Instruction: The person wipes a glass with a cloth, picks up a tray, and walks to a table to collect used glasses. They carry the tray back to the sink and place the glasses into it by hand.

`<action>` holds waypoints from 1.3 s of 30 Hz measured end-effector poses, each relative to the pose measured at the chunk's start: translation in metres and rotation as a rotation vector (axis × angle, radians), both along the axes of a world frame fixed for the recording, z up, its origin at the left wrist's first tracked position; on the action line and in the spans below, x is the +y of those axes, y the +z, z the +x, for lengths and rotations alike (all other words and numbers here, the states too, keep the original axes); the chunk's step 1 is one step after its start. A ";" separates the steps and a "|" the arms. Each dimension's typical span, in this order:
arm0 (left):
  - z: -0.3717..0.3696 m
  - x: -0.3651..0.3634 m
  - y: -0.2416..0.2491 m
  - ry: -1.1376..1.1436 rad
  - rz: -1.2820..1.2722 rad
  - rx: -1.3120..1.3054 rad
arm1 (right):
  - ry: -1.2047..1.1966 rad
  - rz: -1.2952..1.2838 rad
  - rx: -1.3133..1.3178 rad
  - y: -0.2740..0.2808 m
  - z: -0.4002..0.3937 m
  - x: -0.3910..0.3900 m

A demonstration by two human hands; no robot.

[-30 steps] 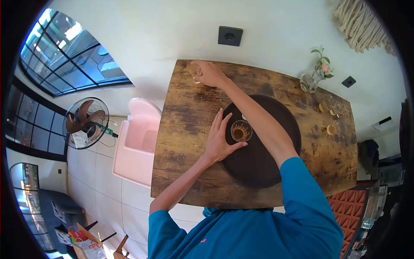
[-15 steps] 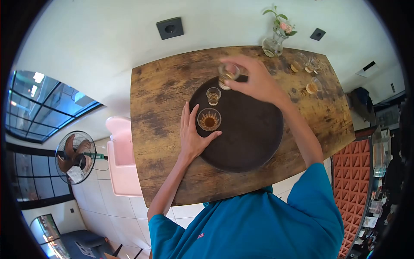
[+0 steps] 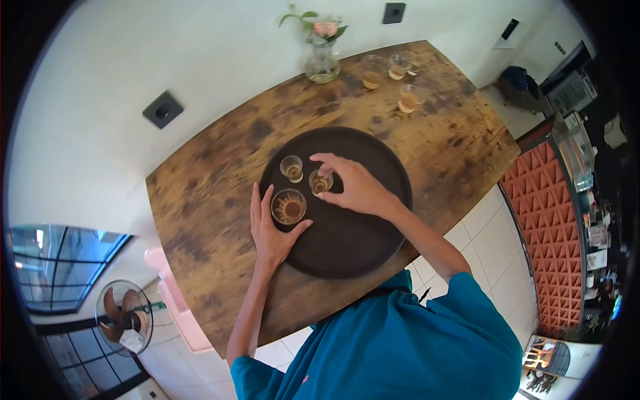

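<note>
Small glass (image 3: 321,183) is on or just above the tray (image 3: 353,250), a little liquid inside; can't tell if its base touches down. Right hand (image 3: 351,187) reaches in from the side, thumb and fingers pinching that glass near the rim. Large glass (image 3: 289,207) stands upright on the tray just beside it, ribbed look, brown liquid at the bottom. Left hand (image 3: 272,237) curves round the large glass, thumb on one side, fingers on the other, spread wide; can't tell whether they press on it. That hand also lies across the tray edge. Second small glass (image 3: 291,169) upright on the tray, just beyond the large glass, near the rim, shallow liquid.

Tray is round, dark, lying flat on a brown wood table (image 3: 213,260). Far end of the table: one glass (image 3: 409,100) with amber liquid, three more glasses (image 3: 398,67) grouped just past it, well apart from the tray. Clear vase (image 3: 323,68) near them by the wall (image 3: 227,60), pink flower (image 3: 326,29) and leaves in it. Black socket (image 3: 163,109) on the wall, second socket (image 3: 394,13) farther along.

Around: teal shirt (image 3: 407,340), pink seat (image 3: 181,313) beside the table, fan (image 3: 125,317), window (image 3: 60,267), reddish panel (image 3: 550,233), tiled floor (image 3: 481,243).
</note>
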State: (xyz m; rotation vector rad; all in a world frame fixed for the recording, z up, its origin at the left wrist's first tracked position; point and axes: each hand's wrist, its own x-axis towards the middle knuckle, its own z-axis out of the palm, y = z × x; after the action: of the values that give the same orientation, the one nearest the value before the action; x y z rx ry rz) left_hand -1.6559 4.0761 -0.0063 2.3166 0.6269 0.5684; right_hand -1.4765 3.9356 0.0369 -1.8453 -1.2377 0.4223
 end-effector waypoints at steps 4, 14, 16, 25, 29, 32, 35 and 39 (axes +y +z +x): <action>0.016 -0.027 0.000 0.031 0.010 0.014 | -0.018 -0.055 -0.046 -0.006 0.012 -0.019; 0.065 -0.091 0.000 0.186 0.031 0.055 | 0.167 0.016 -0.370 0.026 0.125 -0.092; 0.075 -0.103 -0.004 0.172 0.045 0.007 | -0.093 0.101 -0.351 0.016 0.169 -0.100; 0.092 -0.146 -0.003 0.340 0.052 0.021 | -0.150 -0.104 -0.341 -0.034 0.295 -0.090; 0.092 -0.156 -0.004 0.384 0.064 0.009 | -0.082 -0.074 -0.205 -0.017 0.283 -0.088; 0.095 -0.156 -0.001 0.385 0.048 0.023 | -0.044 0.005 -0.223 -0.004 0.269 -0.089; 0.097 -0.147 0.000 0.330 0.090 0.078 | 0.117 0.081 -0.158 0.007 0.249 -0.088; 0.101 -0.131 0.000 0.291 0.132 0.154 | 0.317 -0.011 0.018 0.004 0.218 -0.081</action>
State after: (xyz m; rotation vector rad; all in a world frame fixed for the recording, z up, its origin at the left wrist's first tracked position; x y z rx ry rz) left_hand -1.5547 3.9454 -0.0062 2.4257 1.0398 0.5806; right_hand -1.2583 3.8546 0.0412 -1.6527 -1.5235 0.6177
